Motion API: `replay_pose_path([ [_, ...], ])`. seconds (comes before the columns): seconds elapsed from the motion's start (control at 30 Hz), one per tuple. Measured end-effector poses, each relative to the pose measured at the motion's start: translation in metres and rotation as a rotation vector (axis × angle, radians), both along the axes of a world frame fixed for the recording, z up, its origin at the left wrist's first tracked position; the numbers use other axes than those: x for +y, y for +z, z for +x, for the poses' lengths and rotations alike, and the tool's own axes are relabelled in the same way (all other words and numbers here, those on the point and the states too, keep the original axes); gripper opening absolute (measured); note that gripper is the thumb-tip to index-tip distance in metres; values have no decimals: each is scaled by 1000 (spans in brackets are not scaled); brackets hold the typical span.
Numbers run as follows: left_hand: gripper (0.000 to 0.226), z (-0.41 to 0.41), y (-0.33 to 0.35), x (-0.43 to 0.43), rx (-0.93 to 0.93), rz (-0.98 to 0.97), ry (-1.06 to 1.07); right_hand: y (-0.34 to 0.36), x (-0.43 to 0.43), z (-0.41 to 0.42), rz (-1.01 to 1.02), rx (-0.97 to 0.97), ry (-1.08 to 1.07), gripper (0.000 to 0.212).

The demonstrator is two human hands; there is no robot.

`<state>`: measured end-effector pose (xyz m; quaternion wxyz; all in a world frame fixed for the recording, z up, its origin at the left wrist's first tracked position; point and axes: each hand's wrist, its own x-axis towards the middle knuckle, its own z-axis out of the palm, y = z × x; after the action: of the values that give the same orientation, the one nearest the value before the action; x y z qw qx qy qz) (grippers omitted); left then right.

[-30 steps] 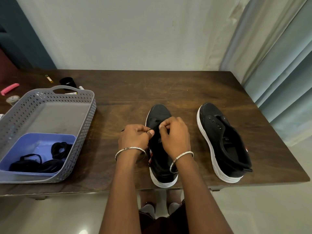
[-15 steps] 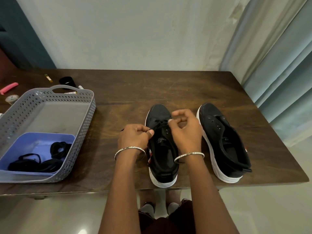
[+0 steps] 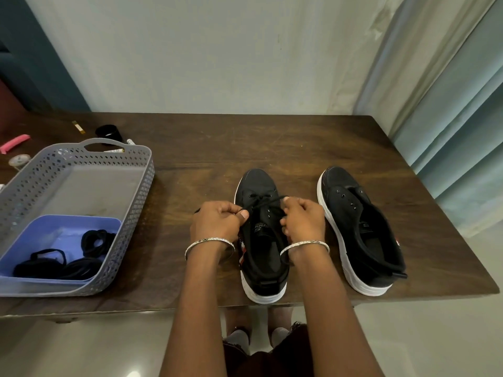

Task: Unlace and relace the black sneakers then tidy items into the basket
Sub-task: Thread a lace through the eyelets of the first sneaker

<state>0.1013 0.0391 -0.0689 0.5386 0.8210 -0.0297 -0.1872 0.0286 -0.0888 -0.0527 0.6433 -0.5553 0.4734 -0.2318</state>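
Observation:
Two black sneakers with white soles stand on the brown table, toes pointing away from me. The left sneaker carries a black lace crossed over its front eyelets. My left hand pinches one end of that lace at the shoe's left side. My right hand grips the other end at the shoe's right side. The right sneaker has bare eyelets and stands apart, untouched. A grey perforated basket sits at the table's left.
Inside the basket a blue tray holds black hair ties and a coiled black cord. Behind the basket lie a black cup, markers, a pink comb and a tape roll. Curtains hang at the right.
My right hand lifted off the shoe's tongue, swung right, then came back down beside the shoe, drawing the lace across the front eyelets. My left hand stayed put.

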Motion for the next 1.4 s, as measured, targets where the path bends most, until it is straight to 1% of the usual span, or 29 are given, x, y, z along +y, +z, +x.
replay_pose_path([
  [0.03,10,0,0,0,-2,0,0,-1,-3,-2,106,-24,-34,22],
  [0.07,10,0,0,0,-4,1,-1,-1,-5,-4,168,-38,-56,23],
  [0.13,12,0,-1,0,-5,0,-5,2,-6,-6,188,-44,-70,15],
  [0.17,12,1,-1,0,-4,0,-6,4,-6,-6,130,-34,-65,11],
  [0.23,11,0,0,0,2,1,-6,10,-5,-8,-136,27,-1,19],
  [0.3,6,-1,2,-1,4,0,-6,16,1,-9,-467,63,191,22],
  [0.37,6,-1,3,-1,6,-1,-6,19,9,-9,-720,144,419,19],
  [0.43,6,-1,3,0,-2,3,-7,17,14,-7,-838,301,566,13],
  [0.5,15,-1,3,0,-18,18,0,14,17,-6,-869,386,583,11],
  [0.53,17,-1,2,0,-24,23,5,14,19,-5,-885,394,577,9],
  [0.6,17,-1,3,0,-27,27,7,14,22,-2,-870,389,557,7],
  [0.63,16,-1,3,0,-25,24,9,14,22,-2,-801,360,506,9],
  [0.67,15,-1,3,0,-23,23,10,12,20,-1,-693,316,426,10],
  [0.77,12,-2,4,1,-15,23,4,6,5,0,-259,192,142,14],
  [0.83,13,-2,5,1,-11,23,6,-1,-3,-3,-37,126,46,28],
  [0.87,15,-2,5,1,-9,24,10,-4,-6,-5,28,107,32,33],
  [0.93,17,-2,5,0,-1,21,14,-3,-8,-8,79,92,17,33],
  [1.0,16,-3,6,-1,7,17,10,2,-8,-10,88,76,-24,25],
  [1.07,14,-3,6,-1,14,16,4,8,-8,-12,123,52,-109,19],
  [1.17,6,-4,8,0,18,21,-7,11,-10,-14,135,24,-213,10],
  [1.2,4,-4,9,0,14,25,-8,12,-10,-15,86,33,-231,12],
  [1.27,5,-6,10,-2,-5,36,-12,14,-11,-18,-108,105,-176,24],
  [1.33,4,-8,13,-4,-53,41,-16,18,-10,-18,-353,170,-7,18],
  [1.4,7,-11,17,-8,-147,85,-22,19,-6,-14,-551,178,175,10],
])
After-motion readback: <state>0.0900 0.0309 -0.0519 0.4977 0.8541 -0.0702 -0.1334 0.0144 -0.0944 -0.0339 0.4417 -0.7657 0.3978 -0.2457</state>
